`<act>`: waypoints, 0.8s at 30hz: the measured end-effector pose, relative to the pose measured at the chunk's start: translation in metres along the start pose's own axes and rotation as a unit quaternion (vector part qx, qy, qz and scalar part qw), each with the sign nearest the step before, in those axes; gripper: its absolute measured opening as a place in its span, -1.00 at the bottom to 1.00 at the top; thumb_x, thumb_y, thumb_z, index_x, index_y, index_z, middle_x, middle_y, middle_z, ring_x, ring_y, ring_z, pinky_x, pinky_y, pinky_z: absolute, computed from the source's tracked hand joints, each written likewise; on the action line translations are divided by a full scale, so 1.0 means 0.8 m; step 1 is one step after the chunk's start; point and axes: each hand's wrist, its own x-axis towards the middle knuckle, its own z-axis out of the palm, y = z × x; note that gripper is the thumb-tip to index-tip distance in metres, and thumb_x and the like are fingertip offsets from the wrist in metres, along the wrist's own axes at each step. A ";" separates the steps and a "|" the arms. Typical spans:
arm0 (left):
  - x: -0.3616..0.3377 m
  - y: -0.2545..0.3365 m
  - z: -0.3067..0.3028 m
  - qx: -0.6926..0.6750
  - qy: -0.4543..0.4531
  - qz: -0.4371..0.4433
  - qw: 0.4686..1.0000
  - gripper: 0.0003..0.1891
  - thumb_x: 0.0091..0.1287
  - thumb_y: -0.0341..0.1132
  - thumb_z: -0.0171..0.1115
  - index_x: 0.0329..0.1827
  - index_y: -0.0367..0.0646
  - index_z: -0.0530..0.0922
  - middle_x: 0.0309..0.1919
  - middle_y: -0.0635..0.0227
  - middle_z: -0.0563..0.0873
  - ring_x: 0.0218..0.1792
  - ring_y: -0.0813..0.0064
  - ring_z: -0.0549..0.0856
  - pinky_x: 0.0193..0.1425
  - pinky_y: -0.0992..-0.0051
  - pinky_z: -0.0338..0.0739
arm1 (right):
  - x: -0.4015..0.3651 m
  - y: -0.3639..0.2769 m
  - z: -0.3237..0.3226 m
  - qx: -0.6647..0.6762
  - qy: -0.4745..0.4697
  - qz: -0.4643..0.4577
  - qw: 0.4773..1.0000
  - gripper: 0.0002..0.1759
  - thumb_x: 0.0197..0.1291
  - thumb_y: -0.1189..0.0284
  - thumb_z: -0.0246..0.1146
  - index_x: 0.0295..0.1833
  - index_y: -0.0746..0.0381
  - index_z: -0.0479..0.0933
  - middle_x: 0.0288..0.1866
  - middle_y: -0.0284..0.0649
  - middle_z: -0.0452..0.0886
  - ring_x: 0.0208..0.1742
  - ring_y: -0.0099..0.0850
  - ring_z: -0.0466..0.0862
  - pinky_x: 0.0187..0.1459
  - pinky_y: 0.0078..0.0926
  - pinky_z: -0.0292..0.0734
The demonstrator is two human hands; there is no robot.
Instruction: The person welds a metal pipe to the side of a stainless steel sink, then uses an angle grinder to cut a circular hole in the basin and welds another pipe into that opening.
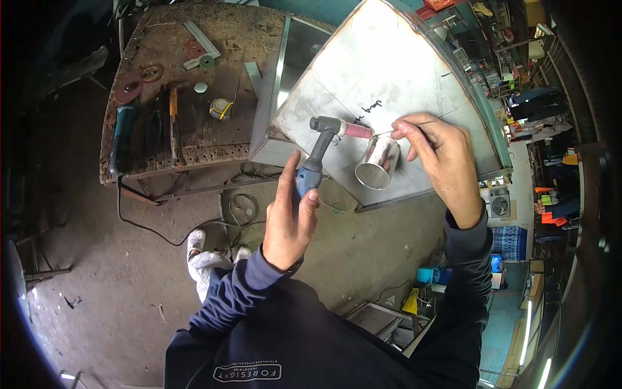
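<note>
Centre frame: left hand (291, 223) is gripping the torch (324, 139), aiming at the metal cup (378, 165); right hand (434, 146) is pinching a rod (383, 133) that meets the torch tip.

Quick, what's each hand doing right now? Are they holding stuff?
Left hand: closed around the welding torch.
Right hand: closed, pinching a thin metal rod.

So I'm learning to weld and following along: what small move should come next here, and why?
Probably ease the torch nozzle down a touch toward the top of the metal cylinder. The left hand holds the torch just above it, and the right hand points the thin rod at the nozzle's tip, so both seem lined up there.
</note>
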 end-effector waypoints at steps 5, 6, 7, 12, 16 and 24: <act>0.003 0.004 -0.002 0.016 -0.003 0.007 1.000 -0.38 0.64 -0.28 0.03 0.67 -0.17 0.05 -0.39 0.46 0.52 -0.62 0.81 0.37 -0.55 0.71 0.25 | 0.001 -0.002 0.000 -0.025 0.009 -0.010 1.000 -0.82 0.40 0.50 0.28 -0.03 0.40 0.67 -0.30 -0.13 0.77 -0.52 -0.49 0.65 -0.39 -0.54 0.53; 0.004 0.005 -0.002 0.030 -0.003 0.005 1.000 -0.39 0.64 -0.28 0.03 0.67 -0.17 0.06 -0.40 0.46 0.53 -0.62 0.81 0.38 -0.54 0.71 0.26 | 0.001 -0.002 0.001 -0.026 0.012 -0.014 0.999 -0.82 0.40 0.50 0.28 -0.04 0.40 0.67 -0.30 -0.13 0.77 -0.52 -0.48 0.65 -0.39 -0.53 0.54; 0.004 0.007 -0.002 0.044 -0.004 0.003 0.999 -0.39 0.64 -0.28 0.03 0.67 -0.18 0.07 -0.41 0.46 0.54 -0.61 0.81 0.39 -0.53 0.70 0.28 | 0.001 -0.001 0.001 -0.026 0.016 -0.017 0.999 -0.83 0.39 0.50 0.28 -0.04 0.40 0.67 -0.30 -0.13 0.77 -0.52 -0.48 0.65 -0.38 -0.52 0.54; 0.006 0.011 -0.005 0.062 -0.008 0.002 0.998 -0.40 0.64 -0.30 0.04 0.66 -0.18 0.08 -0.42 0.47 0.54 -0.60 0.81 0.41 -0.50 0.71 0.30 | 0.002 -0.002 -0.002 -0.037 0.007 -0.008 0.999 -0.83 0.40 0.52 0.27 -0.04 0.40 0.67 -0.30 -0.12 0.77 -0.52 -0.48 0.65 -0.38 -0.51 0.55; 0.005 0.013 -0.006 0.085 -0.009 0.006 0.996 -0.39 0.64 -0.30 0.03 0.67 -0.19 0.07 -0.42 0.48 0.54 -0.60 0.81 0.41 -0.49 0.71 0.30 | 0.002 -0.001 0.000 -0.040 0.014 -0.010 0.999 -0.83 0.40 0.53 0.26 -0.03 0.39 0.67 -0.30 -0.12 0.77 -0.52 -0.47 0.66 -0.38 -0.50 0.55; 0.003 0.007 -0.005 0.105 -0.005 0.034 0.994 -0.38 0.63 -0.29 0.04 0.67 -0.20 0.05 -0.41 0.51 0.55 -0.59 0.83 0.41 -0.47 0.72 0.31 | 0.000 -0.002 0.001 -0.037 0.021 -0.012 0.999 -0.84 0.38 0.54 0.27 -0.03 0.39 0.67 -0.32 -0.12 0.77 -0.52 -0.47 0.65 -0.39 -0.50 0.54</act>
